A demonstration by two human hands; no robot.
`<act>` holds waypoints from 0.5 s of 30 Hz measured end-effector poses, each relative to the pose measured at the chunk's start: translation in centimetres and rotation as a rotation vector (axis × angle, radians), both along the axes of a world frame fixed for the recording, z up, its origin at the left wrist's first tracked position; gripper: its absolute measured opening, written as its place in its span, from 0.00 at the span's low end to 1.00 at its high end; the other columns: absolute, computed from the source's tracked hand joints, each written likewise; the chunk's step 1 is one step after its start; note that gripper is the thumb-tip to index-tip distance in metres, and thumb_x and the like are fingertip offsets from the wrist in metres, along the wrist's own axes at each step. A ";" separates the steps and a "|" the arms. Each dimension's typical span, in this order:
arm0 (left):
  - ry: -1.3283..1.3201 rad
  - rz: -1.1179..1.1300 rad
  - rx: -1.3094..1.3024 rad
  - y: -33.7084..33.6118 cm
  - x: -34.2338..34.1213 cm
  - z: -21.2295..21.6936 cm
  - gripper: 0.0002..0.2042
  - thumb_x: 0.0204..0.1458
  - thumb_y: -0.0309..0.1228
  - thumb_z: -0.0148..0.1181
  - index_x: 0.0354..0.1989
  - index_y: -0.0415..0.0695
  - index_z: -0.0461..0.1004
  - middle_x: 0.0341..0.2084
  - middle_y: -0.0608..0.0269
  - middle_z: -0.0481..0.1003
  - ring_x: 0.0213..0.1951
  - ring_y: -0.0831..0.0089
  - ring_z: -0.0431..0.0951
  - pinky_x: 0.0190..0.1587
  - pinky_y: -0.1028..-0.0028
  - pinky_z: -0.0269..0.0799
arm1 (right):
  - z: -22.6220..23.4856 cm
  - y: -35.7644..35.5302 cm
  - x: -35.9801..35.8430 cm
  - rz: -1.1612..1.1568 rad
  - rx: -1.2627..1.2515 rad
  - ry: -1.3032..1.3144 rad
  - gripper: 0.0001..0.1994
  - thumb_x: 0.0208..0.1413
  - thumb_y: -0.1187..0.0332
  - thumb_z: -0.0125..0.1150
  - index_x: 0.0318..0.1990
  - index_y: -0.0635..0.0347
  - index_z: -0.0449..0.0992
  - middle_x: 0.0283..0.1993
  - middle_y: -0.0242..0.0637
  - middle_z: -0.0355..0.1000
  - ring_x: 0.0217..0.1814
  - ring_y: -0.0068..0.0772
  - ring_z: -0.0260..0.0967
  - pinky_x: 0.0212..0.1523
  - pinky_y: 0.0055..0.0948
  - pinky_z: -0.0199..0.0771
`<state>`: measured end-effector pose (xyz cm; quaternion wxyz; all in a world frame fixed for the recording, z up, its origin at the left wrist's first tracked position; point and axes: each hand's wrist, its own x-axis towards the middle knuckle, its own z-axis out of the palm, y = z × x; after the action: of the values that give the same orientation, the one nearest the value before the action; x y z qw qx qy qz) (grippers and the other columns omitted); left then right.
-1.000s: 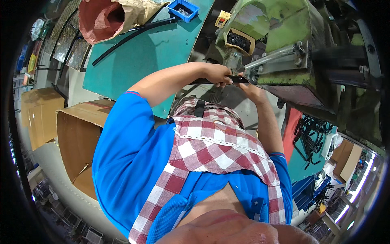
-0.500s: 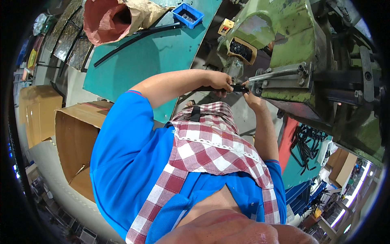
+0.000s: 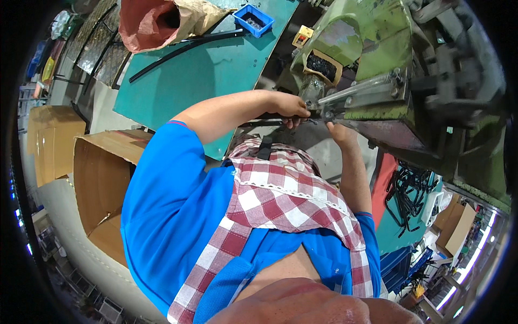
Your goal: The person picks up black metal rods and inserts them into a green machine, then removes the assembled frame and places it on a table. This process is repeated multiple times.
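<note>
My left hand point(image 3: 292, 107) is closed around a dark, narrow bar point(image 3: 270, 116), whose far end reaches the working head of a green machine point(image 3: 377, 65). My right hand point(image 3: 341, 134) is just below that head, fingers bent up towards it. The fingertips are partly hidden by the machine, and what they grip does not show clearly. A coil spring point(image 3: 359, 89) on a rod slants above the right hand. An open carton of small black parts point(image 3: 322, 66) rests on the machine, beyond both hands.
At left, a green table point(image 3: 183, 81) bears a paper sack point(image 3: 154, 24), long black strips point(image 3: 172, 56) and a blue tray point(image 3: 253, 20) of small parts. Cardboard boxes point(image 3: 110, 189) stand on the floor. Black bent parts point(image 3: 407, 197) lie on another green surface at right.
The machine's lever and spring parts have moved and look blurred. My right fingers have dropped slightly below the working head. My left hand keeps its hold on the bar.
</note>
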<state>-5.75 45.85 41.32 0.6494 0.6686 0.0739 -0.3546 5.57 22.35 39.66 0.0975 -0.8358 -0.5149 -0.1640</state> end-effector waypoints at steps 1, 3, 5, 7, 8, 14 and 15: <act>-0.021 0.051 -0.157 0.2 0.4 -0.7 0.15 0.63 0.39 0.48 0.40 0.36 0.72 0.26 0.61 0.74 0.24 0.73 0.75 0.28 0.73 0.73 | 0.4 0.1 -0.1 0.032 0.050 -0.190 0.23 0.41 0.62 0.68 0.48 0.56 0.75 0.50 0.40 0.71 0.52 0.45 0.68 0.53 0.42 0.66; -0.015 0.147 -0.151 -0.2 -0.6 2.9 0.16 0.63 0.39 0.49 0.41 0.35 0.72 0.26 0.62 0.73 0.24 0.74 0.74 0.28 0.73 0.73 | 4.6 1.7 -0.8 0.114 0.203 -0.015 0.12 0.42 0.63 0.67 0.35 0.54 0.79 0.33 0.37 0.75 0.34 0.44 0.73 0.37 0.38 0.72; 0.032 0.174 -0.266 -1.1 -1.2 1.6 0.15 0.63 0.39 0.48 0.42 0.37 0.71 0.25 0.62 0.72 0.24 0.74 0.75 0.29 0.74 0.75 | 4.3 1.0 -0.5 0.185 -0.006 -0.150 0.06 0.45 0.69 0.65 0.31 0.56 0.77 0.26 0.39 0.73 0.29 0.47 0.71 0.33 0.39 0.71; 0.065 0.171 -0.289 -3.0 -1.8 -0.2 0.14 0.64 0.39 0.47 0.42 0.39 0.69 0.26 0.63 0.73 0.25 0.74 0.76 0.29 0.73 0.75 | 3.4 -0.3 -0.2 0.119 -0.143 0.228 0.12 0.41 0.69 0.68 0.36 0.55 0.77 0.34 0.38 0.73 0.39 0.46 0.71 0.42 0.41 0.69; 0.023 0.141 -0.308 -3.6 -2.4 -1.2 0.13 0.64 0.39 0.46 0.40 0.40 0.68 0.26 0.62 0.74 0.26 0.74 0.77 0.29 0.74 0.75 | 2.9 -0.7 -0.4 0.093 -0.221 0.419 0.14 0.39 0.69 0.69 0.38 0.55 0.77 0.38 0.37 0.74 0.44 0.45 0.71 0.46 0.42 0.68; 0.021 0.298 -0.421 -6.6 -7.6 -6.7 0.14 0.64 0.40 0.46 0.40 0.40 0.69 0.26 0.60 0.76 0.26 0.72 0.78 0.28 0.74 0.74 | 3.3 1.9 -4.9 0.452 -0.091 0.214 0.13 0.33 0.71 0.67 0.31 0.54 0.74 0.33 0.32 0.69 0.43 0.37 0.68 0.53 0.43 0.61; 0.015 0.348 -0.415 -6.7 -8.8 -7.0 0.14 0.64 0.40 0.47 0.41 0.40 0.69 0.26 0.60 0.75 0.25 0.72 0.78 0.27 0.74 0.73 | 2.4 2.4 -5.5 0.497 -0.121 0.254 0.13 0.33 0.70 0.67 0.31 0.53 0.74 0.33 0.31 0.69 0.43 0.36 0.68 0.55 0.43 0.60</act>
<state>-14.57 39.12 34.27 0.8230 0.4959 0.1184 -0.2502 0.03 24.72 42.07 0.1482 -0.7020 -0.6966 0.0021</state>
